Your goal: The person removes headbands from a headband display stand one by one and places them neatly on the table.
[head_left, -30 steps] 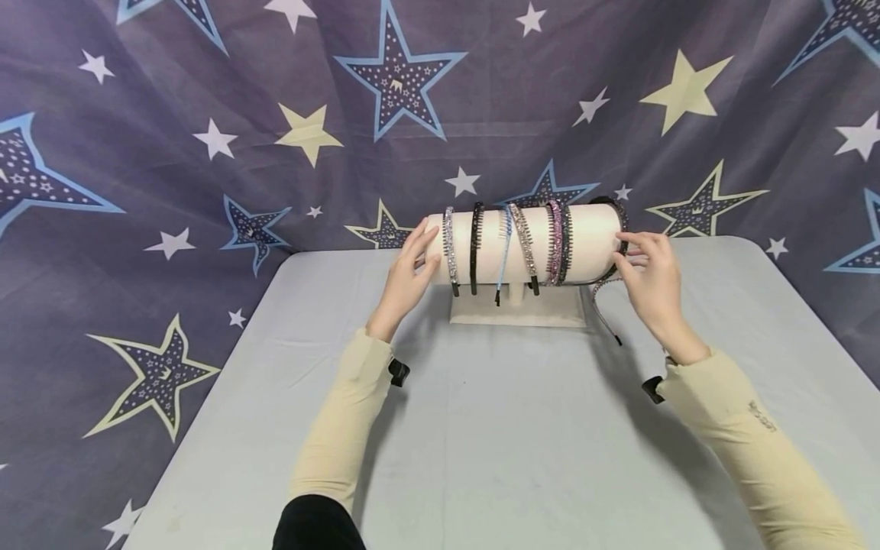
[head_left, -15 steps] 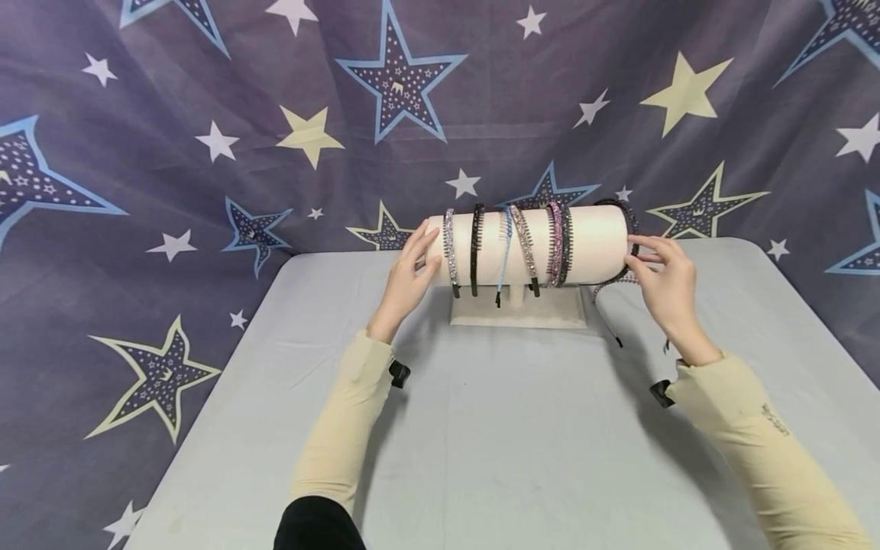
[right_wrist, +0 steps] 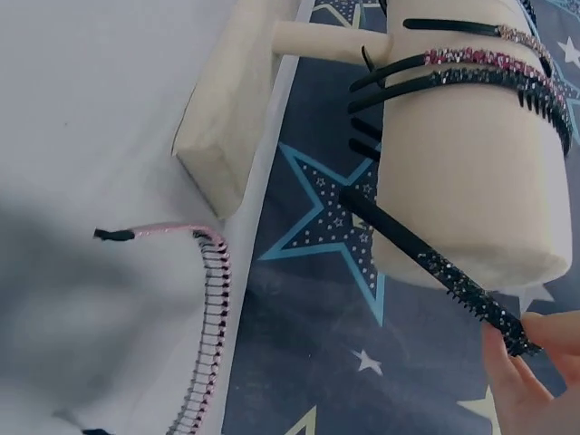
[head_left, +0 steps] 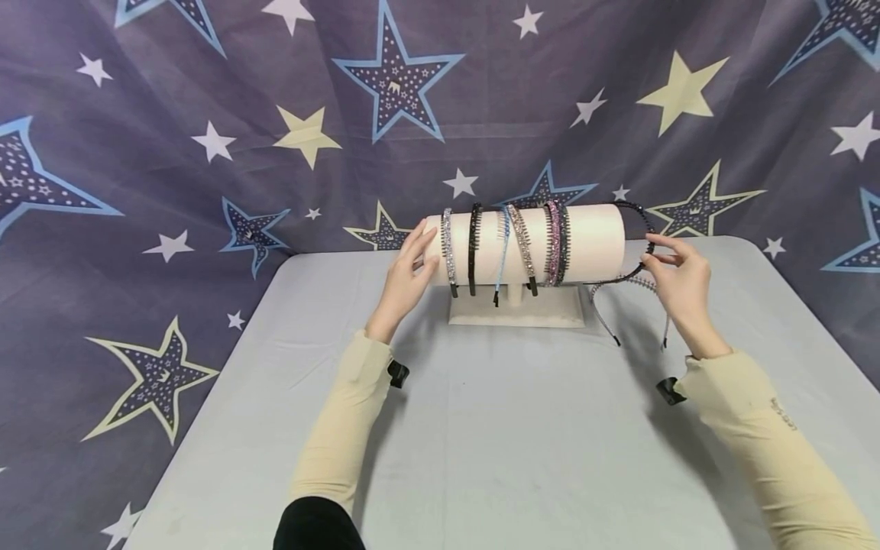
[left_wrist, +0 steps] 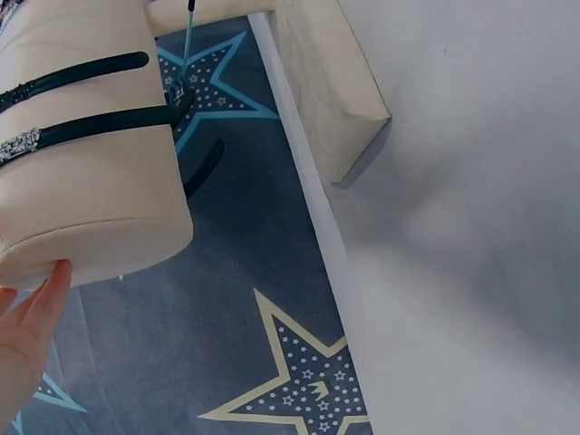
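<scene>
A cream display roll on a flat base carries several headbands, among them a silver one, a blue one and a pink one. My left hand rests on the roll's left end, its fingertips touching the end face in the left wrist view. With thumb and fingers, my right hand pinches a black glittery headband. That headband stands out past the roll's right end, one tip beside the roll in the right wrist view.
A pink toothed headband lies on the pale tabletop, to the right of the base and under my right hand. Behind the table hangs a dark curtain with stars.
My right hand has moved right, drawing the black headband off the roll's right end. More of the pink headband on the table shows now. My left hand has stayed in place.
</scene>
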`<state>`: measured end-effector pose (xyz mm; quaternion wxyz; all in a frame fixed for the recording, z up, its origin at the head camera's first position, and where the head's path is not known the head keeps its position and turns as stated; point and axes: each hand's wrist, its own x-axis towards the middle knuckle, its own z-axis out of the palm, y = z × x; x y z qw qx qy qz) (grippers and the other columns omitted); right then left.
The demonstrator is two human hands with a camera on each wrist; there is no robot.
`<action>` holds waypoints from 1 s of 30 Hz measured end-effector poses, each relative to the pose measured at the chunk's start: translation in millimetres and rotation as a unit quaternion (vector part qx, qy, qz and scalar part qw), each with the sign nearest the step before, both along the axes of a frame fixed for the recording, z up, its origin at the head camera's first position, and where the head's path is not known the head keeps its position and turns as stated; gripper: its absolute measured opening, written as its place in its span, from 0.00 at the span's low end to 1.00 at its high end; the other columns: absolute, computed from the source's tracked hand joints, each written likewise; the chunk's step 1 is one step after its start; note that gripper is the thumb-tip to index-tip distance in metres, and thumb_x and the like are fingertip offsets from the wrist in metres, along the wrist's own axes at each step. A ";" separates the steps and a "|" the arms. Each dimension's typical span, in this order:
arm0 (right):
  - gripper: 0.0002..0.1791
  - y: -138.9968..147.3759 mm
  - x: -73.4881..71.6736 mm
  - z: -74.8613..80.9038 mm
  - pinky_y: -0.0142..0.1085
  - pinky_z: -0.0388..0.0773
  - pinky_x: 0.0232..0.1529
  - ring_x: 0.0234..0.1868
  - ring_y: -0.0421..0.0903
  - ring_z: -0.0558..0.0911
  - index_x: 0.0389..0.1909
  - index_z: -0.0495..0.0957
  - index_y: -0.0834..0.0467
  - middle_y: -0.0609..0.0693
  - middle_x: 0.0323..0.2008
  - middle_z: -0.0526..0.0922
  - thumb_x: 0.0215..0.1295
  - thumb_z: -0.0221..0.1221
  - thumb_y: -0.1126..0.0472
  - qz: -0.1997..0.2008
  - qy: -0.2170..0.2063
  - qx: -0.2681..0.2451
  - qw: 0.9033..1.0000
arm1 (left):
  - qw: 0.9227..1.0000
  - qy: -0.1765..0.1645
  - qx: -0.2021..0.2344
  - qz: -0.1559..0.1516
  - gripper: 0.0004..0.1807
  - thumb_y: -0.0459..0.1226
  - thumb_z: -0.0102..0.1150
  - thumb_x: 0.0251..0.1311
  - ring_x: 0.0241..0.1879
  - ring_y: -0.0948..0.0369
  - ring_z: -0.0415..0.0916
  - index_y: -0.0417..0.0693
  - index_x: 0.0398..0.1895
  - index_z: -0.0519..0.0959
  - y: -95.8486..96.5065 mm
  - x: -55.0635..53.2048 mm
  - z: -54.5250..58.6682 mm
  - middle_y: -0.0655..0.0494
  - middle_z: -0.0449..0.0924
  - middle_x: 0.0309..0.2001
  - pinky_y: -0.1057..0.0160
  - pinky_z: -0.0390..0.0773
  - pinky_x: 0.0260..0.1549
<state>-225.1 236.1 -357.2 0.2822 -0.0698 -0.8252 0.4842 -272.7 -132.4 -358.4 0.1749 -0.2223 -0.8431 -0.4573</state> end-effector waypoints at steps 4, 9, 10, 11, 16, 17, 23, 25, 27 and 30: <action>0.17 19.9 -12.6 -16.2 0.15 0.69 0.24 0.32 0.25 0.75 0.48 0.77 0.58 0.53 0.51 0.75 0.55 0.58 0.67 0.011 -0.002 -0.023 1.000 | 1.000 0.003 0.000 0.000 0.24 0.34 0.48 0.60 0.59 0.59 0.61 0.47 0.61 0.63 -0.1 -0.1 -0.1 0.62 0.50 0.67 0.68 0.70 0.52; 0.18 20.2 0.1 -5.2 0.13 0.68 0.29 0.30 0.22 0.72 0.50 0.76 0.59 0.50 0.51 0.75 0.57 0.56 0.65 -0.014 -0.027 -0.013 0.999 | 1.000 0.006 0.004 -0.002 0.24 0.33 0.48 0.60 0.60 0.58 0.61 0.46 0.61 0.64 -0.1 -0.5 -0.5 0.60 0.50 0.67 0.65 0.71 0.52; 0.18 22.2 1.3 -4.8 0.13 0.68 0.29 0.29 0.20 0.71 0.50 0.75 0.59 0.49 0.50 0.75 0.57 0.55 0.65 -0.016 -0.030 -0.016 0.999 | 1.000 0.008 0.005 -0.004 0.24 0.33 0.48 0.60 0.59 0.58 0.61 0.46 0.61 0.64 0.1 -0.5 -0.6 0.59 0.50 0.67 0.65 0.71 0.51; 0.18 24.4 2.1 -4.8 0.13 0.68 0.29 0.28 0.19 0.70 0.50 0.75 0.59 0.48 0.48 0.76 0.57 0.55 0.65 -0.017 -0.032 -0.019 0.999 | 1.000 0.008 0.006 -0.004 0.24 0.33 0.48 0.60 0.59 0.58 0.61 0.46 0.61 0.64 0.3 -0.4 -0.5 0.58 0.50 0.67 0.64 0.71 0.52; 0.19 37.3 4.5 -6.6 0.13 0.67 0.26 0.30 0.22 0.72 0.52 0.74 0.59 0.42 0.43 0.75 0.58 0.53 0.65 -0.033 -0.064 -0.027 0.997 | 1.000 0.001 0.003 -0.003 0.24 0.34 0.48 0.60 0.59 0.58 0.61 0.46 0.61 0.63 1.0 0.4 0.0 0.60 0.50 0.67 0.65 0.71 0.52; 0.19 40.1 4.7 -7.4 0.13 0.66 0.25 0.30 0.23 0.72 0.52 0.74 0.58 0.39 0.42 0.75 0.59 0.53 0.65 -0.036 -0.070 -0.027 0.997 | 1.000 -0.001 0.002 -0.002 0.24 0.34 0.48 0.61 0.60 0.59 0.61 0.47 0.62 0.63 1.1 0.6 0.3 0.61 0.50 0.67 0.65 0.71 0.52; 0.19 62.7 4.1 -16.0 0.13 0.66 0.24 0.27 0.20 0.70 0.52 0.74 0.56 0.32 0.36 0.74 0.58 0.53 0.66 -0.036 -0.080 -0.055 0.995 | 1.000 0.000 0.000 -0.004 0.24 0.35 0.48 0.61 0.60 0.59 0.61 0.47 0.62 0.63 1.8 0.4 0.6 0.56 0.50 0.67 0.66 0.71 0.52; 0.19 75.4 -0.5 -25.3 0.14 0.67 0.22 0.26 0.22 0.72 0.50 0.76 0.54 0.36 0.37 0.77 0.57 0.54 0.67 -0.026 -0.069 -0.086 0.994 | 1.000 0.002 0.000 -0.005 0.24 0.35 0.48 0.61 0.60 0.58 0.61 0.47 0.62 0.63 1.9 0.0 0.3 0.53 0.50 0.67 0.66 0.71 0.52; 0.18 86.5 -4.7 -33.7 0.15 0.67 0.22 0.26 0.24 0.73 0.49 0.77 0.52 0.40 0.40 0.79 0.57 0.54 0.67 -0.021 -0.067 -0.105 0.992 | 1.000 0.004 0.001 -0.005 0.24 0.35 0.48 0.61 0.60 0.58 0.61 0.46 0.62 0.63 1.5 -0.4 -0.3 0.52 0.51 0.67 0.66 0.71 0.52; 0.18 98.6 -7.3 -39.5 0.16 0.68 0.24 0.28 0.25 0.74 0.49 0.77 0.50 0.46 0.44 0.79 0.57 0.54 0.66 -0.021 -0.081 -0.103 0.991 | 1.000 0.003 0.003 -0.002 0.24 0.35 0.48 0.61 0.59 0.59 0.61 0.47 0.61 0.63 0.9 -1.2 -0.7 0.53 0.51 0.67 0.66 0.71 0.51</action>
